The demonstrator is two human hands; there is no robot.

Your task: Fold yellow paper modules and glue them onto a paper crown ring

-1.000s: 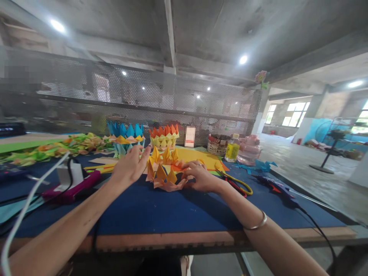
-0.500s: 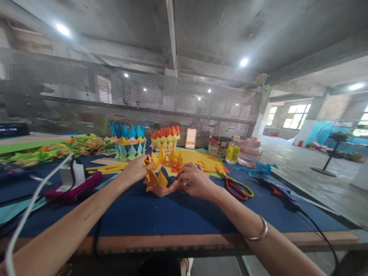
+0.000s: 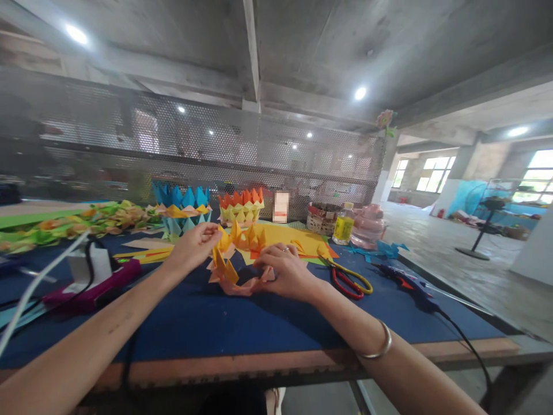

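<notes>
A ring of folded paper [image 3: 237, 288], peach at its base with yellow points above, rests on the blue tabletop between my hands. My left hand [image 3: 194, 248] is at its far left side, thumb and fingers closed on a yellow folded point. Curled over the right side of the ring is my right hand [image 3: 291, 274], its fingertips on the peach band. Part of that band is hidden behind the fingers. Beyond stand a blue-topped folded-paper ring stack [image 3: 184, 210] and an orange-and-yellow one [image 3: 241, 207].
Red-and-yellow scissors [image 3: 352, 282] lie right of my right hand, with a corded glue gun [image 3: 408, 285] farther right. A bottle [image 3: 343, 225], a pink jar [image 3: 367, 227] and a basket [image 3: 322, 218] stand behind. A purple power strip [image 3: 93, 285] sits left; loose folded pieces [image 3: 116, 222] are heaped beyond it.
My left hand has shifted slightly up and left, its fingers more visible on the yellow point. The ring looks a little more opened out. The whole view has shifted slightly.
</notes>
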